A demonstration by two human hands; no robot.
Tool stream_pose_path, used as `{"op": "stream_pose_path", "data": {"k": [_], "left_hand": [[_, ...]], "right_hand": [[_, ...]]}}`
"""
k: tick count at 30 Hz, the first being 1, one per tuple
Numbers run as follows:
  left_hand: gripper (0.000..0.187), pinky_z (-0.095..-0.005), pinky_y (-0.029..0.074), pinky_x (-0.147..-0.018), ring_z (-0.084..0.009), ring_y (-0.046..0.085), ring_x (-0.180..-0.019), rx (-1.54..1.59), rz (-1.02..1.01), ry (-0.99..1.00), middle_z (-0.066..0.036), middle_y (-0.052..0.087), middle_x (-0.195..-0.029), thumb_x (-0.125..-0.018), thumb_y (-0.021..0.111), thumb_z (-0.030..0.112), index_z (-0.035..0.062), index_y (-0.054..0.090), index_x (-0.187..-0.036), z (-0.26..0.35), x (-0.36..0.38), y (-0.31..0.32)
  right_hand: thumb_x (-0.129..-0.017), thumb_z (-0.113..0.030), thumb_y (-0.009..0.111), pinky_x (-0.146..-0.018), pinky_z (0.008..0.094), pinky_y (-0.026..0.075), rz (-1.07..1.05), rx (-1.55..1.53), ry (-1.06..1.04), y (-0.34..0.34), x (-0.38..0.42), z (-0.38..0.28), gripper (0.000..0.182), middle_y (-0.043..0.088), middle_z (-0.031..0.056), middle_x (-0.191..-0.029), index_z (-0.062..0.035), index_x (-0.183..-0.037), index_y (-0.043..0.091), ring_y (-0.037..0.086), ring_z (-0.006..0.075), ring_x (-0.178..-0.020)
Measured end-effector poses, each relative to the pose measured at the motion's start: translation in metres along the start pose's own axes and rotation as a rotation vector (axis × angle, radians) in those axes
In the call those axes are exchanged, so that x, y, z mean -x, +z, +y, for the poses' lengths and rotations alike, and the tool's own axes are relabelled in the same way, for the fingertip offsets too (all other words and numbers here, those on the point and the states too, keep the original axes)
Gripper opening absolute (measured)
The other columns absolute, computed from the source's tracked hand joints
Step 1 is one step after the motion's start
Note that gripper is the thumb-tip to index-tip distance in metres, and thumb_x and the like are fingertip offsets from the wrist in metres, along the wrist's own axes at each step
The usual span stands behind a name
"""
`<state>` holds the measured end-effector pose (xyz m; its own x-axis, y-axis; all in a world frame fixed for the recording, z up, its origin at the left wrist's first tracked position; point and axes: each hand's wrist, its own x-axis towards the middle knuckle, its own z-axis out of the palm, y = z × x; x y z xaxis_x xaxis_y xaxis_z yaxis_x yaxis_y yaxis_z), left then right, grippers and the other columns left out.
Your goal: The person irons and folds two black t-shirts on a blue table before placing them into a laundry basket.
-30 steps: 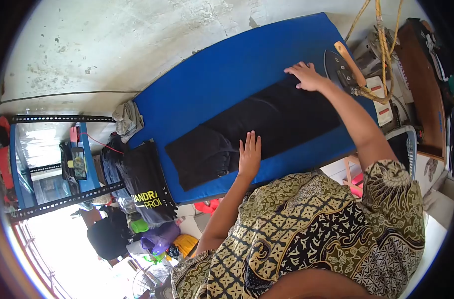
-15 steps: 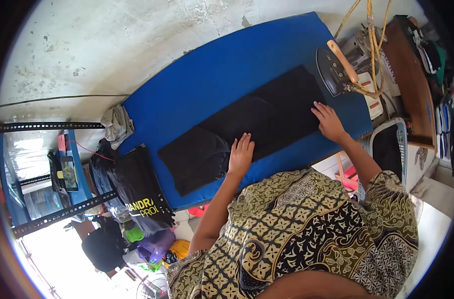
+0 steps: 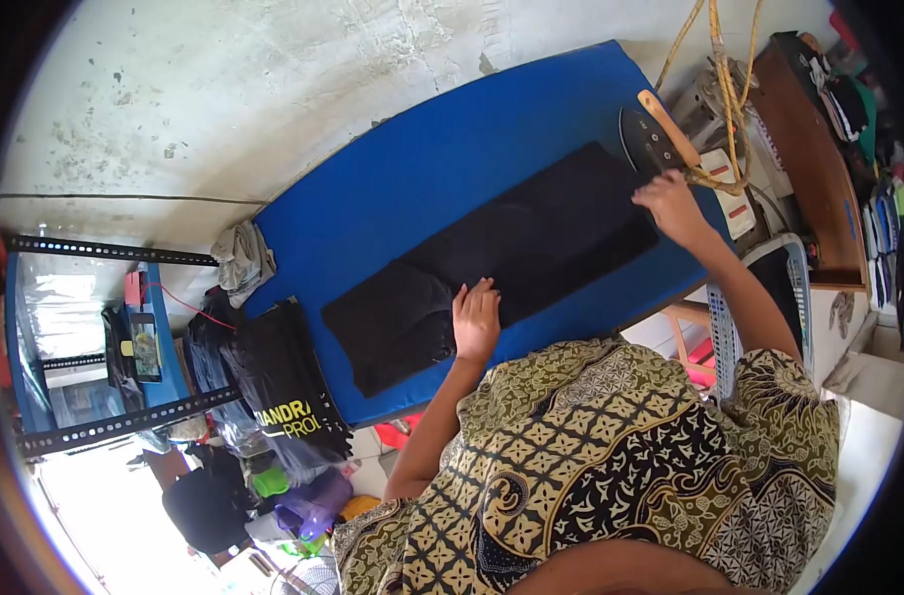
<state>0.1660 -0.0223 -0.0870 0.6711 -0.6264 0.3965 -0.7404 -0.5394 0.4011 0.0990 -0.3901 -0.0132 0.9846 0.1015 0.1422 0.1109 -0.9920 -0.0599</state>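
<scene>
A pair of folded black trousers (image 3: 516,243) lies lengthwise on the blue padded board (image 3: 373,188). My left hand (image 3: 477,322) rests at the near edge of the cloth, its fingers slightly bent and holding nothing. Over the right end of the board, my right hand (image 3: 675,208) is raised off the trousers with loose, bent fingers and nothing visible in them. Just beyond it is an iron (image 3: 650,144) with a wooden handle, lying at the board's right end. The hand covers part of the iron's rear.
Yellowish cords (image 3: 725,89) hang down beside the iron. A grey laundry basket (image 3: 801,288) stands at the right, near a wooden shelf (image 3: 804,149) of clothes. Black printed garments (image 3: 283,382) hang at the board's left end, by a perforated metal rack (image 3: 125,421).
My right hand has lifted from the trousers' right end and moved up and right toward the iron. The left hand stays at the near edge, its fingers more bent. The view has shifted slightly.
</scene>
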Motion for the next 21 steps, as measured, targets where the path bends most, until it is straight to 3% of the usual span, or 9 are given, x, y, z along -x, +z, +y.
{"op": "stream_pose_path", "data": {"k": [5, 7, 11, 14, 16, 17, 18, 20, 21], "left_hand": [[0.008, -0.0443, 0.035, -0.093, -0.0219, 0.056, -0.1, 0.028, -0.204, 0.091, -0.009, 0.061, -0.097, -0.078, 0.06, 0.01, 0.0043, 0.058, -0.084, -0.004, 0.01, 0.004], [0.011, -0.0453, 0.034, -0.094, -0.0219, 0.055, -0.1, 0.048, -0.168, 0.107, -0.008, 0.061, -0.096, -0.077, 0.06, 0.012, 0.0045, 0.058, -0.085, -0.005, -0.003, 0.002], [0.011, -0.0423, 0.035, -0.091, -0.0215, 0.055, -0.097, -0.043, -0.016, 0.096, -0.006, 0.059, -0.094, -0.076, 0.06, 0.012, 0.0064, 0.058, -0.086, -0.038, -0.054, 0.013], [0.01, -0.0399, 0.037, -0.085, -0.0215, 0.054, -0.093, -0.172, 0.017, -0.048, -0.005, 0.057, -0.091, -0.075, 0.059, 0.009, 0.0069, 0.058, -0.085, -0.077, -0.092, 0.016], [0.014, -0.0384, 0.038, -0.08, -0.0218, 0.053, -0.091, -0.256, -0.378, -0.254, -0.004, 0.055, -0.088, -0.073, 0.059, 0.007, 0.008, 0.058, -0.088, -0.1, -0.104, 0.016], [0.023, -0.0374, 0.038, -0.079, -0.0225, 0.052, -0.094, -0.297, -0.463, -0.276, -0.004, 0.055, -0.089, -0.073, 0.06, 0.007, 0.0099, 0.057, -0.095, -0.107, -0.109, 0.018], [0.023, -0.0374, 0.038, -0.079, -0.0225, 0.052, -0.094, -0.296, -0.47, -0.287, -0.004, 0.055, -0.089, -0.073, 0.06, 0.007, 0.0099, 0.057, -0.095, -0.111, -0.108, 0.02], [0.037, -0.0378, 0.038, -0.08, -0.0244, 0.049, -0.099, -0.377, -0.337, -0.089, -0.008, 0.052, -0.1, -0.071, 0.064, 0.012, 0.0115, 0.052, -0.105, -0.11, -0.098, 0.027], [0.037, -0.0378, 0.038, -0.08, -0.0244, 0.049, -0.099, -0.373, -0.348, -0.103, -0.008, 0.052, -0.1, -0.071, 0.064, 0.012, 0.0115, 0.052, -0.105, -0.114, -0.095, 0.029]], "right_hand": [[-0.07, -0.001, 0.049, -0.085, 0.0373, 0.037, -0.369, 0.061, 0.057, 0.031, 0.022, -0.005, 0.023, 0.062, 0.0046, -0.086, -0.0103, -0.083, 0.065, 0.055, 0.021, -0.09], [-0.07, 0.0, 0.049, -0.084, 0.0376, 0.037, -0.491, 0.061, 0.1, 0.038, 0.004, -0.01, 0.023, 0.062, 0.0048, -0.089, -0.0104, -0.084, 0.065, 0.053, 0.0218, -0.093], [-0.071, 0.0, 0.048, -0.081, 0.0401, 0.039, -0.077, -0.133, 0.09, 0.075, -0.069, 0.012, 0.024, 0.059, 0.0067, -0.093, -0.0089, -0.09, 0.061, 0.049, 0.0258, -0.1], [-0.072, 0.0, 0.048, -0.078, 0.0419, 0.039, -0.066, -0.08, 0.14, 0.097, -0.109, 0.033, 0.022, 0.059, 0.0075, -0.091, -0.0078, -0.09, 0.058, 0.049, 0.0272, -0.098], [-0.07, 0.002, 0.048, -0.077, 0.0408, 0.038, -0.179, -0.042, 0.174, 0.098, -0.122, 0.047, 0.023, 0.058, 0.0062, -0.088, -0.0088, -0.089, 0.057, 0.049, 0.0259, -0.094], [-0.069, 0.005, 0.048, -0.075, 0.0397, 0.037, -0.291, 0.005, 0.21, 0.101, -0.124, 0.054, 0.025, 0.056, 0.0048, -0.085, -0.0098, -0.087, 0.055, 0.049, 0.0246, -0.091], [-0.066, 0.001, 0.054, -0.074, 0.0406, 0.036, -0.328, -0.016, 0.271, 0.106, -0.126, 0.059, 0.018, 0.055, 0.0042, -0.083, -0.01, -0.08, 0.05, 0.049, 0.0238, -0.089], [-0.064, -0.002, 0.058, -0.074, 0.0427, 0.036, 0.051, 0.165, 0.212, 0.129, -0.121, 0.05, 0.023, 0.056, 0.0055, -0.083, -0.0111, -0.083, 0.052, 0.049, 0.0238, -0.091], [-0.064, -0.002, 0.058, -0.074, 0.0427, 0.036, 0.037, 0.158, 0.203, 0.139, -0.123, 0.052, 0.023, 0.056, 0.0055, -0.083, -0.0111, -0.083, 0.052, 0.049, 0.0238, -0.091]]}}
